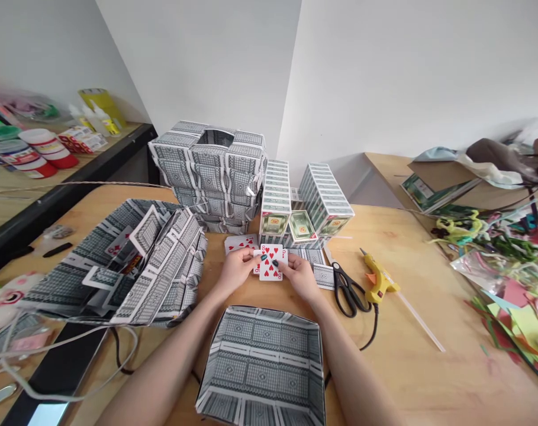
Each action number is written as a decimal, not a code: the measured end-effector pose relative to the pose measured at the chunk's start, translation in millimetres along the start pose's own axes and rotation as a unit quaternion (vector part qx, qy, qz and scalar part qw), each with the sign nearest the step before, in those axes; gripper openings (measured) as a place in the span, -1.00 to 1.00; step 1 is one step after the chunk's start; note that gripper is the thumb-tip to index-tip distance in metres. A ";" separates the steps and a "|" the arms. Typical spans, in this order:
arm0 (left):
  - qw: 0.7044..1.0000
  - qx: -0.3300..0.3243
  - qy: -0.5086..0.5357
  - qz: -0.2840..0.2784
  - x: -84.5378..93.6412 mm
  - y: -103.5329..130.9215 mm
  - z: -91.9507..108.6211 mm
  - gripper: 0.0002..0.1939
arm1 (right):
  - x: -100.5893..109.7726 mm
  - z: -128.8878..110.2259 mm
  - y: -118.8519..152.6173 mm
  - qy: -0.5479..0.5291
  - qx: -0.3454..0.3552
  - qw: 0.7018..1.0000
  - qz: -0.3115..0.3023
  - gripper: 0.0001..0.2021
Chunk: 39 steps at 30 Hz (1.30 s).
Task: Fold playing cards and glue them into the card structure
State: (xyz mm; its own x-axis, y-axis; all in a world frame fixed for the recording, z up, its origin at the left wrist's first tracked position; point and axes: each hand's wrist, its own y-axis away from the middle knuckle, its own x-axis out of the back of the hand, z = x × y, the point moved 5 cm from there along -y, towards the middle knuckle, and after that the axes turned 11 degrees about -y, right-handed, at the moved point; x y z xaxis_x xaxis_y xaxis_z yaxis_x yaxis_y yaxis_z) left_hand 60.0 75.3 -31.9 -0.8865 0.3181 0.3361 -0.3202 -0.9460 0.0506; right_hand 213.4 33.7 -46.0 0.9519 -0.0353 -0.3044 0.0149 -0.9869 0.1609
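Both hands meet over the middle of the table, holding playing cards (271,271) with red hearts facing up. My left hand (238,269) pinches the left side of the cards, thumb on top. On the right side, my right hand (299,273) grips them with its thumb on the face. More red-faced cards (242,241) lie just behind my left hand. An open tray made of cards (264,361) stands between my forearms. Behind my right hand, patterned cards (324,276) lie face down beside black scissors (349,290).
A yellow glue gun (379,284) with a cord lies right of the scissors. Stacked card boxes (275,195) and a tall card-built structure (210,177) stand behind. A large card-built container (162,272) holds loose cards at left. Colourful craft scraps (512,296) cover the right side.
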 end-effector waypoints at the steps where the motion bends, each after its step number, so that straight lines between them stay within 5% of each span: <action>1: 1.000 -0.003 0.001 -0.002 -0.3 -0.1 0.1 -0.78 | -0.7 -0.7 0.3 -0.001 0.000 1.000 -0.002 -0.71; 39: 0.999 0.005 0.035 -0.016 -1.4 1.1 3.9 -0.78 | -1.8 0.5 0.2 -0.023 -0.004 1.000 -0.006 -0.72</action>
State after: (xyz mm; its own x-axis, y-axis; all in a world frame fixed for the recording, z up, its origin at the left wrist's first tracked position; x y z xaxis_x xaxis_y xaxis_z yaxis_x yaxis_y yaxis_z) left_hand 62.2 73.6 -28.6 -0.8972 0.3507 0.2683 -0.3449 -0.9360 0.0703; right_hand 211.5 33.5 -45.8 0.9369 -0.0302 -0.3484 0.0293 -0.9860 0.1643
